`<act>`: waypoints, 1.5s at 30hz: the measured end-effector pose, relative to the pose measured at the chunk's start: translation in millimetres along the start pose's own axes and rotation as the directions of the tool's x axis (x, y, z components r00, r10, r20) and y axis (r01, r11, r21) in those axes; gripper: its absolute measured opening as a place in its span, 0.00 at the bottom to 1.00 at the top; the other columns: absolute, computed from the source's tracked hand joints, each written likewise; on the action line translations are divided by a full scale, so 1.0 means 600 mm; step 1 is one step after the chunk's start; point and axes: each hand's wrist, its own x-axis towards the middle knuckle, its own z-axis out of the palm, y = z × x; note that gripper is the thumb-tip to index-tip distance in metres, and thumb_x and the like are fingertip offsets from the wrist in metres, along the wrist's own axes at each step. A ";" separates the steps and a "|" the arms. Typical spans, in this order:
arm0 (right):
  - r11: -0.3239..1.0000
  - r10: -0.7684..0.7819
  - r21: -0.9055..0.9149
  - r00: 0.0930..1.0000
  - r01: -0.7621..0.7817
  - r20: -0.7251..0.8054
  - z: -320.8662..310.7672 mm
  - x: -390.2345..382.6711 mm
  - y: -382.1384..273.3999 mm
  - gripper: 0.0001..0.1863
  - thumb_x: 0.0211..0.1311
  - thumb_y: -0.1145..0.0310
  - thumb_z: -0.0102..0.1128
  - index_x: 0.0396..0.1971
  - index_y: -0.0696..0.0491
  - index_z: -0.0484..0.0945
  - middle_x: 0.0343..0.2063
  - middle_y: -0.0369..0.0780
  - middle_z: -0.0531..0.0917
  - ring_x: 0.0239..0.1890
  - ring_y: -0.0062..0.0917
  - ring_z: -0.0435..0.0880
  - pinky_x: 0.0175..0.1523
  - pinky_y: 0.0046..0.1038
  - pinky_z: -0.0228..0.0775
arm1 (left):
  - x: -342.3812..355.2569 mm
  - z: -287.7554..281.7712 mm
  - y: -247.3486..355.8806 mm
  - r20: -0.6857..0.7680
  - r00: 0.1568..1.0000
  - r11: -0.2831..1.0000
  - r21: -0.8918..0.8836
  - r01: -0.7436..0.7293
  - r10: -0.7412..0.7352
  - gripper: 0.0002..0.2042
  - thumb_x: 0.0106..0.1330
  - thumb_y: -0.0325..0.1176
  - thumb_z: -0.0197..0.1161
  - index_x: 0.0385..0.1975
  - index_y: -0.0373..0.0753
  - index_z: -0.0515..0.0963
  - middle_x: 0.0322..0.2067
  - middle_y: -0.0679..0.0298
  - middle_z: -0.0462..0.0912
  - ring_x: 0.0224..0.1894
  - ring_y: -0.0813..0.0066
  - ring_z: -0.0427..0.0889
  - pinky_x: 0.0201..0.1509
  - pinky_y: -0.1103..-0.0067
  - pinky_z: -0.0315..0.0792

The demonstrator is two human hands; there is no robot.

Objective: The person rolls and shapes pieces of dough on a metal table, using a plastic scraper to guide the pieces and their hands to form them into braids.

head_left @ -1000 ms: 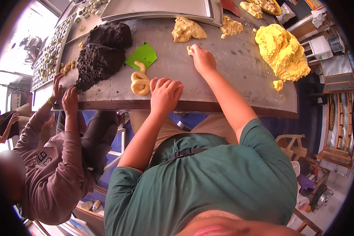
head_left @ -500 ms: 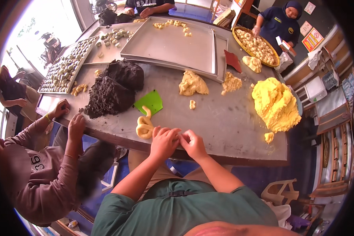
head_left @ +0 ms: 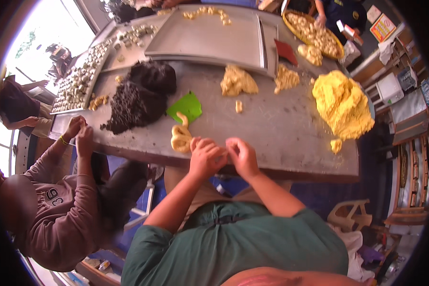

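Observation:
My left hand [head_left: 206,155], fingers curled, is at the table's near edge, beside a coiled pale dough rope [head_left: 179,138] that lies partly on a green plastic scraper [head_left: 188,106]. My right hand [head_left: 239,155] is just right of it with fingertips pinched together; what either hand holds is hidden and blurred. A small dough piece [head_left: 238,107] lies alone farther up the metal table [head_left: 291,148]. Beyond it sit beige dough lumps [head_left: 237,82], with a dark dough mound [head_left: 138,100] to the left and a large yellow mound [head_left: 341,105] to the right.
Metal trays [head_left: 202,40] lie at the back, one [head_left: 81,71] full of small pieces at left. A basket of pieces [head_left: 314,33] and a red scraper [head_left: 285,51] are at back right. A co-worker [head_left: 62,200] sits close on my left; other people stand around.
My right hand has come back from the small dough piece, now left on the table, to beside my left hand, fingers pinched. The view has also shifted.

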 end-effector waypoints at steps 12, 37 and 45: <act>0.920 0.025 -0.388 0.997 -0.051 -0.072 -0.039 0.149 0.077 0.19 0.69 0.69 0.57 0.59 0.45 0.78 0.39 0.45 0.87 0.46 0.46 0.85 0.48 0.44 0.78 | 0.013 -0.001 0.022 0.042 0.996 0.992 0.097 0.079 -0.084 0.06 0.67 0.41 0.68 0.39 0.49 0.84 0.38 0.71 0.86 0.52 0.68 0.80 0.69 0.59 0.59; 0.997 -0.004 0.077 0.995 -0.003 0.100 0.000 0.009 0.003 0.12 0.72 0.68 0.63 0.50 0.55 0.83 0.33 0.44 0.87 0.34 0.29 0.86 0.41 0.29 0.78 | 0.003 0.000 0.017 0.117 0.976 0.981 0.085 0.172 -0.182 0.14 0.60 0.39 0.70 0.45 0.48 0.85 0.40 0.68 0.87 0.56 0.68 0.79 0.74 0.55 0.57; 0.993 -0.095 -0.075 0.995 0.093 -0.013 0.009 0.004 -0.001 0.11 0.72 0.66 0.63 0.48 0.55 0.84 0.36 0.44 0.88 0.37 0.33 0.87 0.43 0.33 0.79 | 0.008 -0.008 0.007 0.029 0.995 0.993 -0.060 0.099 -0.098 0.08 0.51 0.35 0.74 0.31 0.47 0.85 0.36 0.68 0.86 0.49 0.66 0.81 0.66 0.59 0.63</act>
